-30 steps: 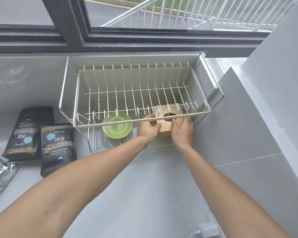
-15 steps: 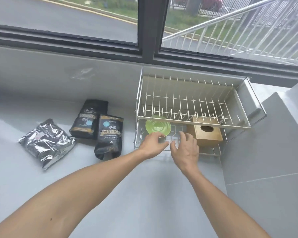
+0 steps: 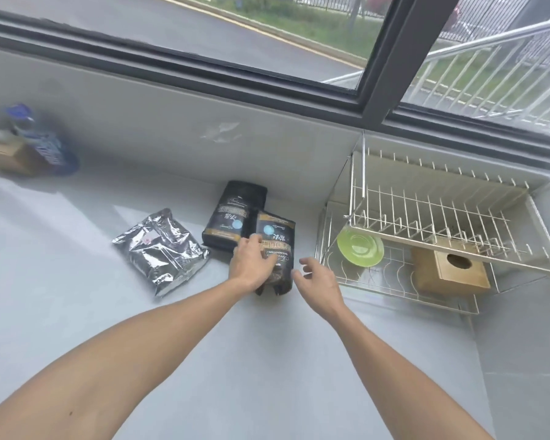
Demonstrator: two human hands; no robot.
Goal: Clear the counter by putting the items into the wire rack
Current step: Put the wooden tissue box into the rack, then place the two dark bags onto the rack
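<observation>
The left hand [image 3: 251, 265] lies flat on the near black coffee bag [image 3: 275, 249], fingers spread over it but not yet closed, likely to pick it up. The right hand [image 3: 319, 282] waits just beside the bag, open and empty, ready to help. A second black bag [image 3: 232, 215] and a silver foil bag [image 3: 162, 252] lie on the tabletop [image 3: 267, 360]. On the right, the wire rack [image 3: 442, 217] holds a green plate [image 3: 360, 250] and a wooden tissue box [image 3: 451, 271] down low.
</observation>
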